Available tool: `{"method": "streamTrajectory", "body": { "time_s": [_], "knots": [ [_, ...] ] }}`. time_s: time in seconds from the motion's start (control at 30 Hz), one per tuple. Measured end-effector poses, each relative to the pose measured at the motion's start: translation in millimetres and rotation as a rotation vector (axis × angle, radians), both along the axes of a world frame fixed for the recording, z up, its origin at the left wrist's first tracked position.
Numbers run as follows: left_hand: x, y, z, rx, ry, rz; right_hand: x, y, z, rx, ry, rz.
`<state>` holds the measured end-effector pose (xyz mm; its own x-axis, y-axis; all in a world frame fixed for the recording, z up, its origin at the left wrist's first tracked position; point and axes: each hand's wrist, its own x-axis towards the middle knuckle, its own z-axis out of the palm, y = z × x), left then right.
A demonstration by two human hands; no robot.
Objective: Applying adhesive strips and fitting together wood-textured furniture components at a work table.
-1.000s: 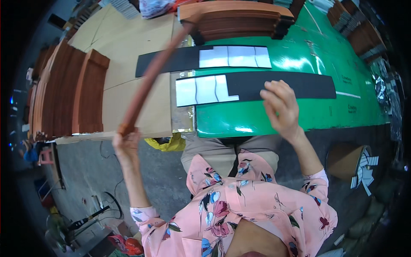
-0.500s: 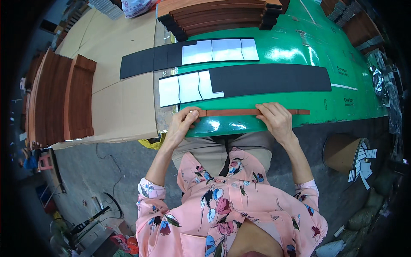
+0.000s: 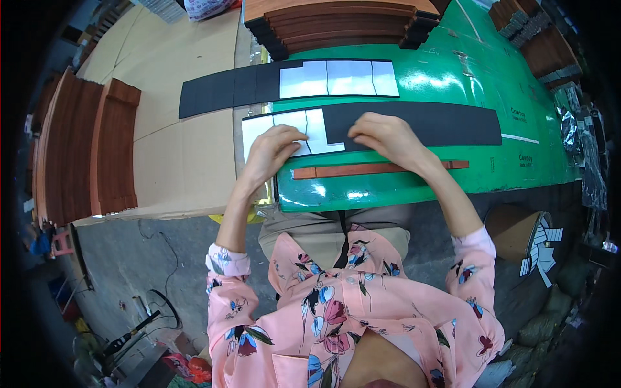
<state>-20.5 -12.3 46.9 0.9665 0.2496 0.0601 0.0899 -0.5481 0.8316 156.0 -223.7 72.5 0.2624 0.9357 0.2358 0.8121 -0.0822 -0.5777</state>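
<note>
My left hand hovers over the white backing sheet at the left end of the nearer black board. Its fingers are curled with the thumb apart, and nothing shows between them. Above the middle of that board is my right hand, bent at the fingers, thumb and fingertips slightly apart and holding nothing visible. A narrow reddish-brown wooden strip lies on the green tabletop, crossed partly by my right wrist. Farther back lies a second black board with white backing sheets.
Stacked brown slatted pieces stand at the back, with more brown stacks at left. Cardboard covers the left part of the table. A bin with white scraps stands on the floor at right.
Both hands have let go of the wooden strip and moved up over the nearer black board. The strip now lies slightly tilted on the green surface.
</note>
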Motion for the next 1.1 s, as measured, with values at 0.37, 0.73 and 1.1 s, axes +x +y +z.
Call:
{"method": "streamTrajectory", "body": {
  "time_s": [0.37,0.73,1.1],
  "knots": [
    [18,-11,-37,0.454,-0.158,-0.174,-3,51,-33,-0.309,-0.364,0.208],
    [18,-13,-41,0.438,-0.181,-0.149,10,45,-30,-0.202,-0.258,0.217],
    [-12,-17,-14,-0.194,-0.266,0.225,-64,-14,14,0.172,1.324,-0.193]
  ]
}}
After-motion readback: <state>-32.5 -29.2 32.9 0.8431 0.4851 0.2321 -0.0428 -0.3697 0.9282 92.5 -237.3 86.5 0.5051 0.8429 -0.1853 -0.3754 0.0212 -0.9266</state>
